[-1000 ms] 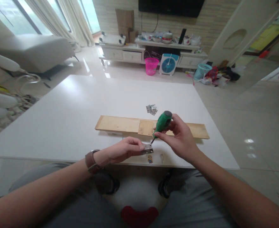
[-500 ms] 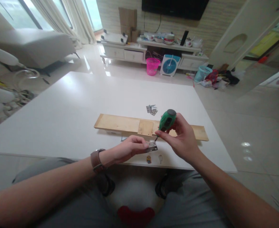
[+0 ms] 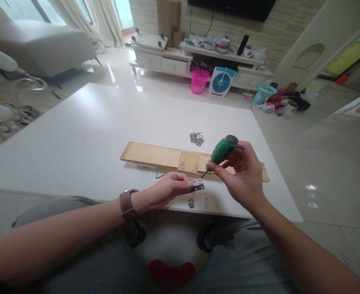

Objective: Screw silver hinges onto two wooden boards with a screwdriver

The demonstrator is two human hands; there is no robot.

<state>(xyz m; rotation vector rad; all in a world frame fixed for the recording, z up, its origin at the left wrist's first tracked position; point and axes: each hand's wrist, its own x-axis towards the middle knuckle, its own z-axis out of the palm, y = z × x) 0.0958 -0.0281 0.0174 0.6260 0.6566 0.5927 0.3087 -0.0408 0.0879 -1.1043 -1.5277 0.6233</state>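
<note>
Between the thumb and fingers of my left hand (image 3: 170, 188) is a small metal hinge (image 3: 197, 185) with screw holes, held above the table's near edge. My right hand (image 3: 242, 173) grips a green screwdriver (image 3: 224, 149) with a dark end cap. The screwdriver leans to the right, its tip at the hinge's upper edge; whether it touches I cannot tell. Behind both hands lies a long wooden board (image 3: 152, 153) with a small square wood piece (image 3: 188, 161) on it. More hinges and screws (image 3: 196, 139) lie in a pile beyond the board.
The white table (image 3: 75, 130) spreads out before me. Near its front edge lie a yellow cartoon figure (image 3: 191, 203) and a pale key-shaped piece (image 3: 206, 202). Farther off stand a pink basket (image 3: 199, 82), a blue fan (image 3: 222, 81) and a white TV cabinet (image 3: 149, 61).
The screwdriver has tilted farther to the right, and my right hand has shifted right with it. The hinge in my left hand has moved slightly up. The camera view has shifted a little.
</note>
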